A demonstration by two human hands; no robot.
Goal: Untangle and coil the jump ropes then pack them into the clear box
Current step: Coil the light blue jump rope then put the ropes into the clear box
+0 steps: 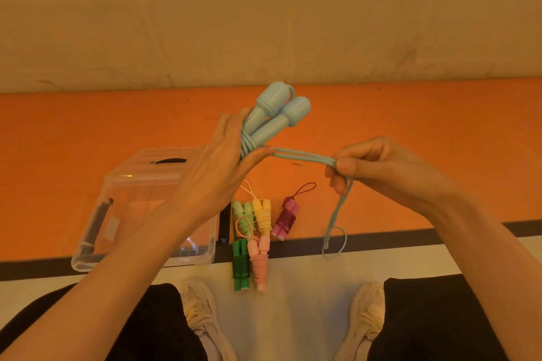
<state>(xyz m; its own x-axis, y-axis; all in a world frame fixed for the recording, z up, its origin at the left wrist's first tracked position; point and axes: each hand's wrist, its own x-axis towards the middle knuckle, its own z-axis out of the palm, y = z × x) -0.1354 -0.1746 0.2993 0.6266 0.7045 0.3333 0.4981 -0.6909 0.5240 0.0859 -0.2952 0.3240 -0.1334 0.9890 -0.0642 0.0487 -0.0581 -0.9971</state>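
Blue jump rope sits mid-frame, handles pointing up-right, gripped by the left hand. Its cord runs sideways to the right hand, which pinches it, tail dangling below. Hands apart. Clear box lower left, nearer the left hand.

Glossy clear plastic box; handles seemingly matt plastic.
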